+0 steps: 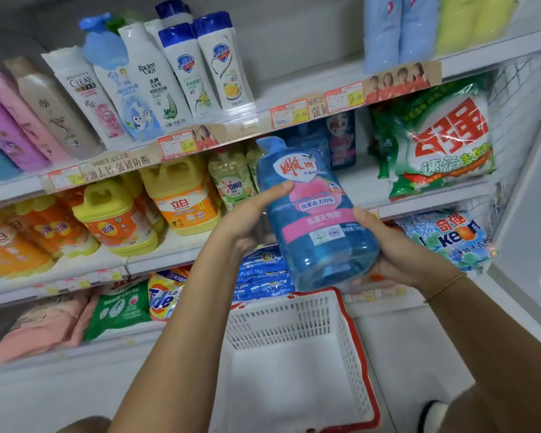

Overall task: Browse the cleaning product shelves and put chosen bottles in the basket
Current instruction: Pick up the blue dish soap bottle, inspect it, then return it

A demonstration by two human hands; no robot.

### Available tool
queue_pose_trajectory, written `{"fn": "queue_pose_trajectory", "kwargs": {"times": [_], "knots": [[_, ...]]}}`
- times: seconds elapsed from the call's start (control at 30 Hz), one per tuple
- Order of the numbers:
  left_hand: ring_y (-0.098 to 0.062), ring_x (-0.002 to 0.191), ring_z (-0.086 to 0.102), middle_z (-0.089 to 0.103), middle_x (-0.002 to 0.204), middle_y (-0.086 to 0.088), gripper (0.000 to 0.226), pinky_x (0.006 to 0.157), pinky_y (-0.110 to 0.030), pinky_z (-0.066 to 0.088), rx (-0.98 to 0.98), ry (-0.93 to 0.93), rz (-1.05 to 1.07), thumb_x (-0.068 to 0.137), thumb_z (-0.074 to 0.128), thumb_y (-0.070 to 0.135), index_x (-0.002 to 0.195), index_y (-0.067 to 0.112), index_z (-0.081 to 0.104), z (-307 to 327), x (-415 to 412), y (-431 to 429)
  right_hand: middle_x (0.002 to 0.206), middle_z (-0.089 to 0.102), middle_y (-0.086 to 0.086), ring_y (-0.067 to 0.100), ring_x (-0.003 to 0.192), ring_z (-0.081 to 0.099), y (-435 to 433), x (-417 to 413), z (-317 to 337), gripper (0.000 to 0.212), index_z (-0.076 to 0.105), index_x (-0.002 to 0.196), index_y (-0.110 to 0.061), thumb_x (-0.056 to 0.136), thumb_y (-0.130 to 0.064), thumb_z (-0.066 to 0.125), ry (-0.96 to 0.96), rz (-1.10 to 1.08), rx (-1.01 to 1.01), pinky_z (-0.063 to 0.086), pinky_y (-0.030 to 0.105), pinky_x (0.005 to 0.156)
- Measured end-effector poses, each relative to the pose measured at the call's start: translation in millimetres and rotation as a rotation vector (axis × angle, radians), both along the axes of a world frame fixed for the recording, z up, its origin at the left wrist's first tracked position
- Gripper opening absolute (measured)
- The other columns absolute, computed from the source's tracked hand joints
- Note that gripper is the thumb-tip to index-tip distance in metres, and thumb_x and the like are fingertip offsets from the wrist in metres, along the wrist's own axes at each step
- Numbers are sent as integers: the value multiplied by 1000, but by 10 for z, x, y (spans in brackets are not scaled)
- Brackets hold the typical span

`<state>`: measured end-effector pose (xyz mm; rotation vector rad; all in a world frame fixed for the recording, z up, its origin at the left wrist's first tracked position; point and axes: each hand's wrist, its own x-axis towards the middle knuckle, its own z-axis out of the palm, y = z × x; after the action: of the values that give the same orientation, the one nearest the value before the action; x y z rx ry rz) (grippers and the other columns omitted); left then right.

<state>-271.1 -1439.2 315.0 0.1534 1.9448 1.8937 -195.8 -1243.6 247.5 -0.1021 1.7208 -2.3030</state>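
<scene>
A big blue pump bottle [313,214] with a pink and white label is held up in front of the shelves, its label facing me. My left hand [250,214] grips its left side with the thumb across the label. My right hand [394,248] cups its right side and base. Right below the bottle sits a white mesh basket [350,339] with a red rim, and nothing shows inside it.
White shelves [310,92] run across the view. Shampoo bottles [181,70] stand on the top one, yellow and orange detergent jugs [181,198] in the middle, washing powder bags [438,142] at the right, soft packs [119,307] below. A white wall [532,214] closes off the right.
</scene>
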Motion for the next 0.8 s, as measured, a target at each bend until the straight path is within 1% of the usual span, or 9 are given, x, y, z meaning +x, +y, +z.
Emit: {"fn": "queue_pose_trajectory", "kwargs": {"times": [0.07, 0.13, 0.23, 0.33, 0.43, 0.5, 0.63, 0.73, 0.8], "knots": [[-15, 74, 71, 74, 91, 0, 19, 54, -30, 58, 24, -57, 24, 82, 67, 37, 94, 22, 66, -26, 14, -28, 121, 67, 5, 27, 112, 62, 14, 19, 31, 85, 62, 118, -30, 49, -79, 70, 15, 49, 15, 29, 69, 103], [-22, 89, 69, 70, 110, -7, 33, 63, -38, 61, 63, -119, 40, 75, 70, 40, 101, 20, 65, -82, 19, -53, 126, 64, 4, 29, 118, 58, 42, 45, 38, 79, 59, 123, -31, 61, -79, 61, 24, 95, 19, 34, 68, 101], [-24, 89, 71, 72, 103, -9, 31, 74, -45, 60, 97, -199, 47, 81, 67, 40, 100, 15, 65, -124, 43, -76, 126, 63, 6, 34, 116, 59, 80, 84, 60, 70, 57, 125, -33, 71, -77, 48, 20, 116, 58, 57, 44, 76], [-23, 77, 72, 74, 89, -7, 32, 65, -41, 61, 140, -262, 8, 80, 64, 42, 94, 13, 66, -134, 54, -81, 115, 69, 9, 30, 92, 70, 92, 130, 98, 70, 54, 128, -24, 77, -69, 37, -1, 107, 94, 59, 29, 62], [-23, 81, 72, 74, 92, -8, 39, 67, -37, 60, 185, -264, 19, 75, 65, 45, 97, 14, 69, -148, 23, -98, 96, 73, 14, 23, 70, 72, 104, 183, 140, 69, 61, 115, -13, 71, -64, 47, 51, 85, 91, 57, 22, 54], [-22, 80, 73, 74, 90, -7, 36, 65, -35, 59, 237, -253, 35, 79, 64, 45, 93, 14, 74, -147, 26, -83, 83, 74, 14, 20, 62, 71, 123, 216, 163, 68, 64, 104, -6, 66, -61, 53, 94, 81, 68, 56, 20, 52], [-18, 60, 70, 72, 67, -4, 45, 50, -28, 56, 393, -211, 67, 91, 56, 37, 59, 12, 75, -149, 55, -11, 75, 73, 13, 19, 59, 70, 166, 206, 169, 60, 64, 102, 1, 73, -51, 54, 104, 42, -1, 55, 19, 51], [-19, 64, 71, 72, 72, -3, 27, 55, -32, 57, 415, -211, 78, 87, 63, 35, 74, 14, 73, -159, 20, -6, 77, 72, 9, 18, 66, 70, 200, 175, 159, 48, 67, 98, -3, 84, -47, 51, 78, -20, -3, 58, 26, 63], [-22, 73, 72, 73, 81, -4, 21, 62, -38, 59, 405, -197, 38, 69, 79, 33, 80, 16, 73, -164, 14, -16, 90, 72, 9, 19, 80, 69, 245, 155, 164, 52, 69, 101, -8, 84, -53, 49, 65, -69, 28, 57, 32, 77]]}}
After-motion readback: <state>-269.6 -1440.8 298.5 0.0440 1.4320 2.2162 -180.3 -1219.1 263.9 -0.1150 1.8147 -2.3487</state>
